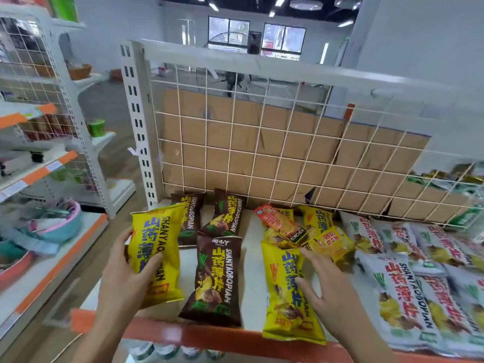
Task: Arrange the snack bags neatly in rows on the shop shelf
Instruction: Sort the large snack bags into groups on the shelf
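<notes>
Left hand [125,279] is gripping a long yellow foil snack bag [154,247], axis running 6–12 o'clock. Right hand [324,284], fingers flat, is touching a second yellow foil bag [282,307] at 3 o'clock.

I see the shelf [252,279] running left to right below me, with a wire grid [262,142] standing along its back and cardboard [248,158] behind the grid. At the shelf's left end my left grip [123,279] holds the leftmost bag [154,247] above the front corner. Two rear bags [190,218] lie behind it, side by side against the grid. The middle bag [217,279] lies lengthwise in front of those two. To its right lies the front bag [277,284], with my right grip [324,286] resting flat on it. Behind that sits a heap of small bags [301,229]. Overlapping rows of bags [408,297] fill the shelf's right part. A neighbouring shelf unit [52,166] stands across the aisle to the left.
</notes>
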The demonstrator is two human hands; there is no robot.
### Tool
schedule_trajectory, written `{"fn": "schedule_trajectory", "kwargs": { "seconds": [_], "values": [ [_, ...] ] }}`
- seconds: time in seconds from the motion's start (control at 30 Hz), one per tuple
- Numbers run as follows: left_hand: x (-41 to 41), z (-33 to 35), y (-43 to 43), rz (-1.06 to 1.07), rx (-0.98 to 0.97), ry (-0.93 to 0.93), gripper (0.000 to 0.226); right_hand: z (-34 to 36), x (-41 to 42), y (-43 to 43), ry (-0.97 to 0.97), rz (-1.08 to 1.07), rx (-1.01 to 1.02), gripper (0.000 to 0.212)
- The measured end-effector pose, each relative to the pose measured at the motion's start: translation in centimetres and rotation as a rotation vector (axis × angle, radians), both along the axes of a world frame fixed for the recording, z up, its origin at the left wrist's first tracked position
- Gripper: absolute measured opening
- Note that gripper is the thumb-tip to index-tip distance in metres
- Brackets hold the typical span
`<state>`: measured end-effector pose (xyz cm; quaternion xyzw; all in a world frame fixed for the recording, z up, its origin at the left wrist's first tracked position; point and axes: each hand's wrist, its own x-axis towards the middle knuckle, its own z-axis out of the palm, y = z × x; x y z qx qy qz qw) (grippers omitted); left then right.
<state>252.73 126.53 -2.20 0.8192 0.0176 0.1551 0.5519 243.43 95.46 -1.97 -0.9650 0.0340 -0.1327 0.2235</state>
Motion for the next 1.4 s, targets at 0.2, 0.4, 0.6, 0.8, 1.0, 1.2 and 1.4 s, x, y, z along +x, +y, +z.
{"fn": "schedule_trajectory", "kwargs": {
  "seconds": [0.2, 0.4, 0.6, 0.8, 1.0, 1.2, 1.4],
  "values": [
    [-2.4, 2.9, -4.2, -0.265, -0.156, -0.007, 0.067, 0.5, -1.3, 0.9, -0.005, -0.013, 0.168, 0.064],
    [-6.3, 2.5, -12.2, -0.592, -0.129, 0.024, 0.065, 2.3, -2.1, 2.4, -0.035, 0.061, 0.685, 0.073],
    [-8.3, 2.5, -17.0, -0.715, -0.076, 0.003, 0.052, 2.3, -2.7, 1.4, -0.030, -0.006, 0.972, 0.072],
    [-6.9, 1.6, -18.2, -0.855, 0.069, 0.024, 0.055, 1.8, -3.7, -1.8, -0.069, -0.208, 0.950, 0.043],
    [-4.2, 0.4, -18.6, -0.699, 0.455, -0.160, 0.072, 1.0, -4.7, -5.6, 0.039, -0.336, 0.841, 0.040],
    [-2.8, -2.3, -19.8, -0.629, 0.824, -0.093, 0.086, -1.0, -3.6, -7.5, 0.220, -0.339, 0.731, 0.055],
    [-2.6, -3.5, -19.7, -0.619, 0.789, -0.068, 0.079, -1.8, -2.4, -7.2, 0.341, -0.264, 0.615, 0.024]
  ]
}}
